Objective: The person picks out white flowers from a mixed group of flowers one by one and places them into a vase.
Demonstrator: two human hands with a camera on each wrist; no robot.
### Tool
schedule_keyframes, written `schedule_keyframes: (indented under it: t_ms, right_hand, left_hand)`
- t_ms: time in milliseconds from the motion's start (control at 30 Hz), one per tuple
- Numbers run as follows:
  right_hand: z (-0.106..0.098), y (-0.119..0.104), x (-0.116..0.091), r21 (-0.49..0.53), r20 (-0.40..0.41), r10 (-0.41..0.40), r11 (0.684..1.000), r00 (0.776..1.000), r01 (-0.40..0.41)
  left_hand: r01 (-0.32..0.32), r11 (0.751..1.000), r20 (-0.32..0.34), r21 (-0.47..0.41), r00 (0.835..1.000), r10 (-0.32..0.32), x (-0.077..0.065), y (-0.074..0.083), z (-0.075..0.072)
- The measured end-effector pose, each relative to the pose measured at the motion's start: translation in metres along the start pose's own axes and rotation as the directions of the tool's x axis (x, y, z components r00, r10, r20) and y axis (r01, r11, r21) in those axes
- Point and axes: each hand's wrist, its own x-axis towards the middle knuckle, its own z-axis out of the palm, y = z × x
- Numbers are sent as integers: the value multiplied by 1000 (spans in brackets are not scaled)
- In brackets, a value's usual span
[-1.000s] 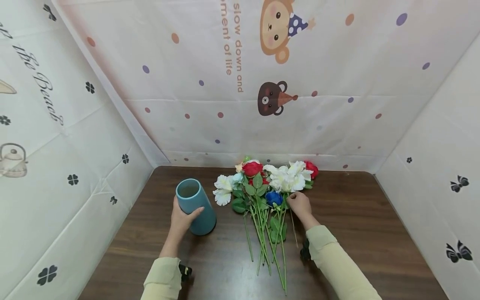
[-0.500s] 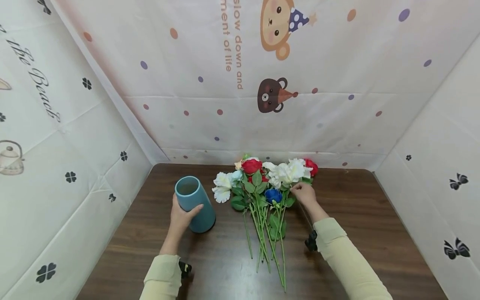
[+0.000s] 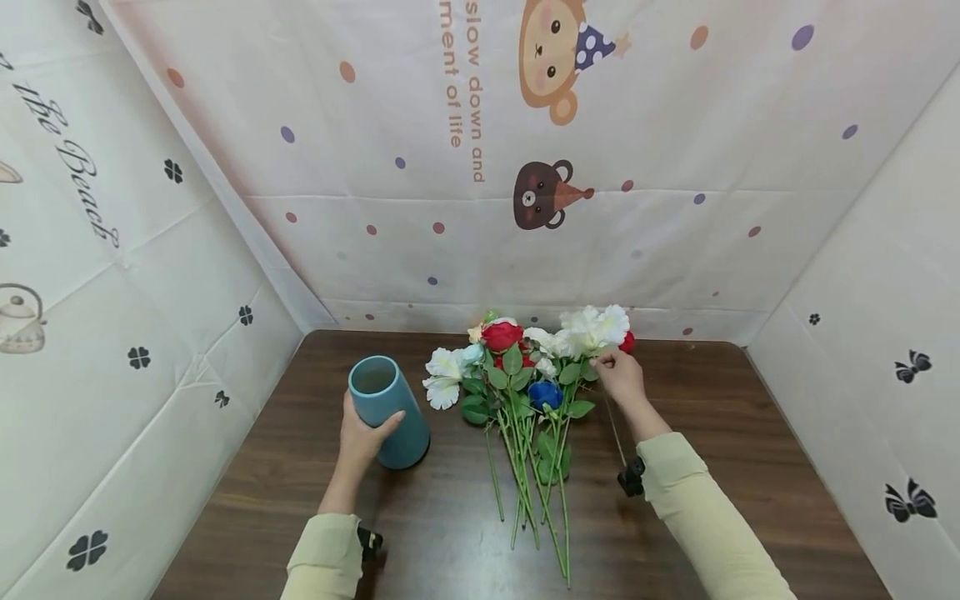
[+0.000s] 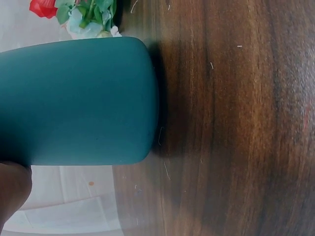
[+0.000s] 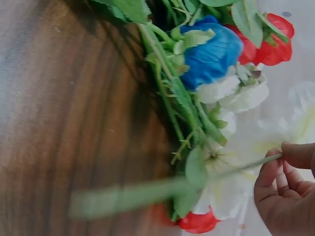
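Over on the left, the teal vase (image 3: 405, 442) stands upright on the surface (image 3: 750, 467), the left hand (image 3: 365, 435) wrapped round its side, thumb across the front. No stem shows at its mouth. Across to the right, and here's the action: the right hand (image 3: 621, 377) has a thin stem (image 5: 231, 169) pinched between thumb and fingertips, its lower end running back toward the near side. A big white flower (image 3: 600, 325) sits just beyond those fingers, and it looks to be the bloom on this stem, though the join is hard to make out.

So this reads as the picking-out stage, one stem being singled from the bunch of flowers (image 3: 512, 360), which lies right of the vase, heads far, stems near. The blue flower (image 3: 545, 396) and the red flower (image 3: 627, 342) crowd in close. The next move seems to call for a clean lift, leaves free of their neighbours, pinch kept firm, with the vase held steady meanwhile.
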Motion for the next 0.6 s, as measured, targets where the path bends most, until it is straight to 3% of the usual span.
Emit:
schedule_keyframes:
  t_ms: [233,600]
  right_hand:
    - [-9,-17,0,33,-150,-60,997,987,66]
    - [-18,-58,-18,132,-214,-133,978,968,164]
  left_hand:
    - [-18,1000,3,-10,1000,18,-1,2,1]
    - [-17,1000,-16,-2,1000,17,-2,2,1]
